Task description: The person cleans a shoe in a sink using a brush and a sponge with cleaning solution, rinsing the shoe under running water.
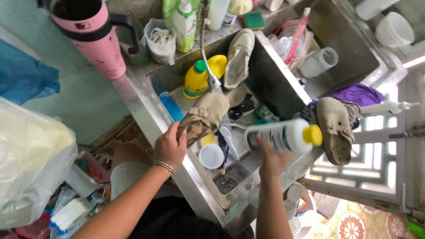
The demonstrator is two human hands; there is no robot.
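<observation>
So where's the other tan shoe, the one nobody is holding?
The loose tan shoe lies on the sink's right rim, right of centre in the head view, beside the purple cloth, just past the yellow-capped bottle in the right hand.

A large pink plastic tumbler with a black handle [95,37] stands at the upper left; a yellow squeeze bottle with a green cap [200,79] leans in the steel sink [146,106]; a cream canvas shoe [239,57] rests against its wall; a second tan suede clog [335,129] lies on the rim at right; white ceramic bowls [394,28] sit beyond.
</observation>
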